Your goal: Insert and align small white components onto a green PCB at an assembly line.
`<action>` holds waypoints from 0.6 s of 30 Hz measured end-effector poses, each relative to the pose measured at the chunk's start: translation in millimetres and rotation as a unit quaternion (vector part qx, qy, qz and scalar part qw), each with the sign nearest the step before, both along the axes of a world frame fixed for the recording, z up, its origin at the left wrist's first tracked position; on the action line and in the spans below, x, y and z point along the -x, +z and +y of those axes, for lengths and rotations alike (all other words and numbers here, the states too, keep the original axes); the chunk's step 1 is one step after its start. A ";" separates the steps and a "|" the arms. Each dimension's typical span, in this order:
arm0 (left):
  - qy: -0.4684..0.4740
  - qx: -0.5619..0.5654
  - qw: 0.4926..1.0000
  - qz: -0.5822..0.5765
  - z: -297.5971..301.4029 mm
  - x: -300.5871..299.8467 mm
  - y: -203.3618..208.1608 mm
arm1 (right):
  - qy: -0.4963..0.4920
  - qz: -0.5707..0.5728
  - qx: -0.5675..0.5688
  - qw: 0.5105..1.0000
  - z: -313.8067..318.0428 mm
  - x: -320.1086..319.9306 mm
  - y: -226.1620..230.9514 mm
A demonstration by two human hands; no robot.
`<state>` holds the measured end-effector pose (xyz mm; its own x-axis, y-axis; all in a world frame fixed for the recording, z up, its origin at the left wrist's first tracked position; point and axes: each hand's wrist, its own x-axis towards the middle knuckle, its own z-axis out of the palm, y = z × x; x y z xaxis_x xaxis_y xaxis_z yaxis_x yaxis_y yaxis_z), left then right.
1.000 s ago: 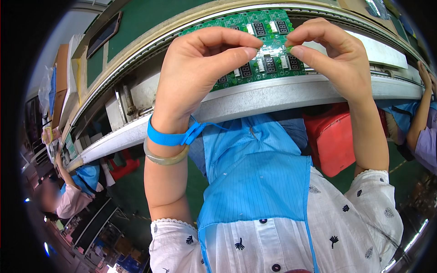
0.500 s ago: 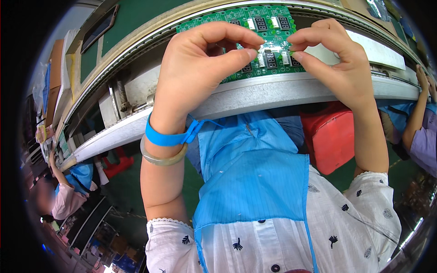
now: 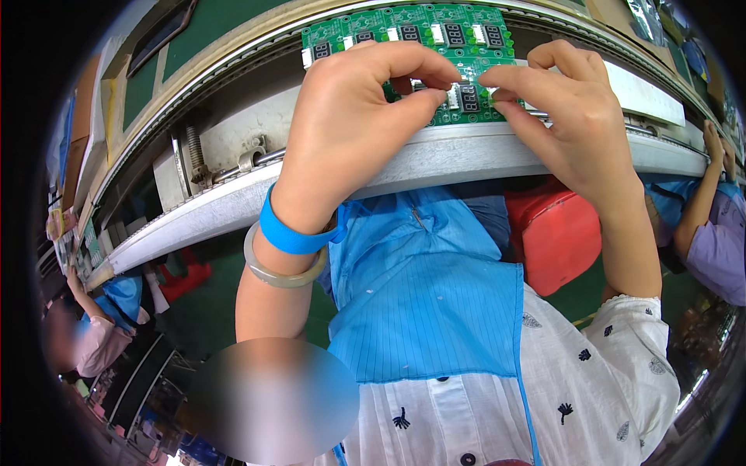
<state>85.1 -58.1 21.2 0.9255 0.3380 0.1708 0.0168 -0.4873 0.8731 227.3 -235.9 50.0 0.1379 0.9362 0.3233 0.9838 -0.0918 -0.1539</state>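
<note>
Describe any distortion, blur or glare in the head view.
Head view: fisheye bends the metal rail into an arc, corners black; an oval blur hides part of the left forearm; the circuit board looks fairly sharp; bright streak lower right.

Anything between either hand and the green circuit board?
Nothing visible. The left hand and right hand reach over the metal rail on the near side; no guard or tool shows between fingertips and green circuit board. Actual contact: can't tell.

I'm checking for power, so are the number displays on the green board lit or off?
They look off: the uncovered displays on the green board show pale segments on dark faces, with no glow visible.
</note>
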 end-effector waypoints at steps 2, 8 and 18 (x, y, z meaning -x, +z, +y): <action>-0.005 -0.028 1.000 -0.008 1.0 0.7 -0.9 | 0.010 -0.018 0.003 1.000 2.8 2.2 0.8; -0.003 -0.028 0.999 -0.025 2.5 2.4 -5.2 | 0.030 -0.070 0.022 0.997 8.8 8.7 4.2; 0.007 -0.014 0.997 -0.070 3.4 2.5 -8.7 | 0.033 -0.099 0.062 0.993 13.3 13.2 9.8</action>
<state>82.6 -54.6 12.5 0.8874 0.3435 0.3075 -0.0976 -0.5118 0.8535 214.1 -222.5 59.8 0.0205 0.9753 0.2200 0.9982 -0.0324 0.0507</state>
